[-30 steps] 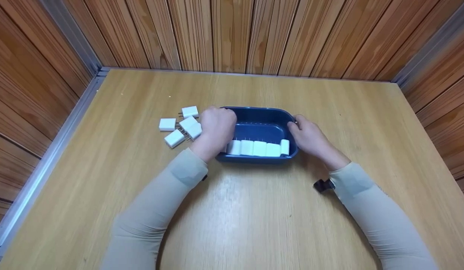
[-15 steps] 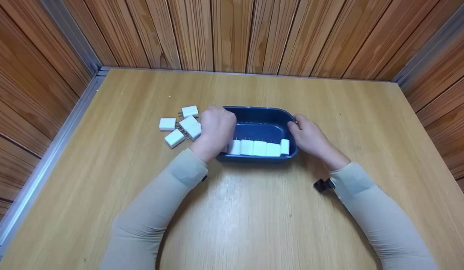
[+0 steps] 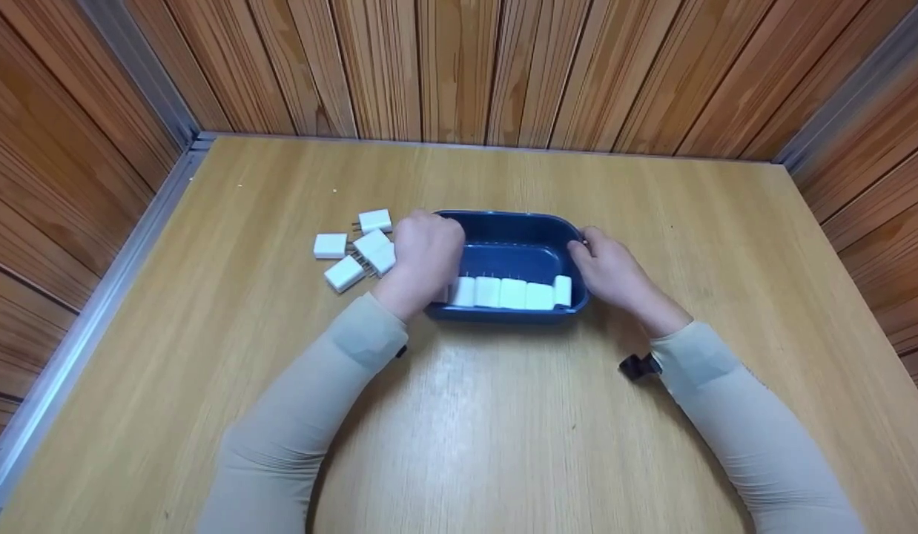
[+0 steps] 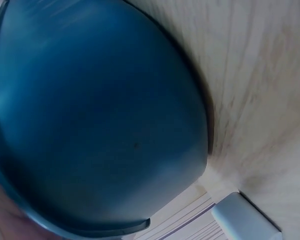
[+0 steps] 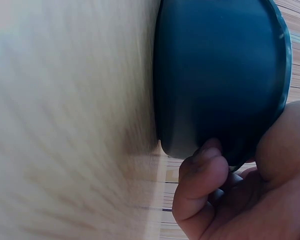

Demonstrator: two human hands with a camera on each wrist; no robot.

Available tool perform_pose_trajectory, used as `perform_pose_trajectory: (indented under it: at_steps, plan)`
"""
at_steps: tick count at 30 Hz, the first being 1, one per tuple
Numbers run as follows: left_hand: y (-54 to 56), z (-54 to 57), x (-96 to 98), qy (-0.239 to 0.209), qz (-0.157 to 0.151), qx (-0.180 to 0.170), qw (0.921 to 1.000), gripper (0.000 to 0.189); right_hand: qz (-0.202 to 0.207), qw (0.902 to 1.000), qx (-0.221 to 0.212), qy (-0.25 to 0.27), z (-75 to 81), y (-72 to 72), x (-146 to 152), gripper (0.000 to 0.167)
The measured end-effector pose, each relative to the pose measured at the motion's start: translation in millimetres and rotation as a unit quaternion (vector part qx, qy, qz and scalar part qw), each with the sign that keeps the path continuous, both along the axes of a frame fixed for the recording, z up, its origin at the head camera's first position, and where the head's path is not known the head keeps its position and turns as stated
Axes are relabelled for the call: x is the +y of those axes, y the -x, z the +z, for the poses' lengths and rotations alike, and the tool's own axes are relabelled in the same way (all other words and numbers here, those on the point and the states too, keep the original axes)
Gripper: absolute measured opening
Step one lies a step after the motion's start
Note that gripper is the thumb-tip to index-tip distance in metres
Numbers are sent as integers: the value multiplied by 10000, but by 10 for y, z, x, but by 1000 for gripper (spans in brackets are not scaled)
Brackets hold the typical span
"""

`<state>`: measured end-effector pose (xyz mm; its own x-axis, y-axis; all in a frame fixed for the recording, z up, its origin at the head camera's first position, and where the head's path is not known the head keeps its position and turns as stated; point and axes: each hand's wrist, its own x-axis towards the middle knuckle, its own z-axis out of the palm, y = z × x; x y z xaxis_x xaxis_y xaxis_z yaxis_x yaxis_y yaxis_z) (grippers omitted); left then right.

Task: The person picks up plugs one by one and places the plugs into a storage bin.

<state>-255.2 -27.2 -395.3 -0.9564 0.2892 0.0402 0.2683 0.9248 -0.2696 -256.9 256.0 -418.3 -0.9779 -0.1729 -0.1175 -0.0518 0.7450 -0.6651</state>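
A dark blue plastic bin (image 3: 503, 315) stands mid-table in the head view. Inside, along its near wall, white plug adapters (image 3: 513, 294) stand in a row, prongs toward the far side. My left hand (image 3: 428, 252) is bent down over the bin's left end, its fingers hidden inside; I cannot tell what they hold. The left wrist view shows mostly the bin's outer end wall (image 4: 100, 115). With thumb over the rim and fingers curled against the outside, my right hand (image 3: 611, 271) grips the bin's right end, as the right wrist view also shows.
Several loose white plug adapters (image 3: 345, 274) lie in a cluster on the wooden table (image 3: 489, 415), left of the bin. Wood-panelled walls (image 3: 459, 74) enclose the table at the back and both sides.
Almost nothing moves: my left hand shifts very slightly to the left over the bin's left end. The right hand keeps its grip on the bin, and the adapters stay put.
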Motion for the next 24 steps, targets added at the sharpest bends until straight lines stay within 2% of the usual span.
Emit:
perform_pose_trajectory:
  at_steps: [8,15,24]
  plan:
    - [10,20,4,-19,85,-199,9998,27,-17,10000,-44,72,1,-10,-4,52]
    - [0,6,7,-114,117,-263,9995,28,-3,9993,371,-15,-37,-11,-6,47]
    - [5,-5,11,-92,161,-299,9994,27,-23,9999,104,14,-21,-5,-6,51]
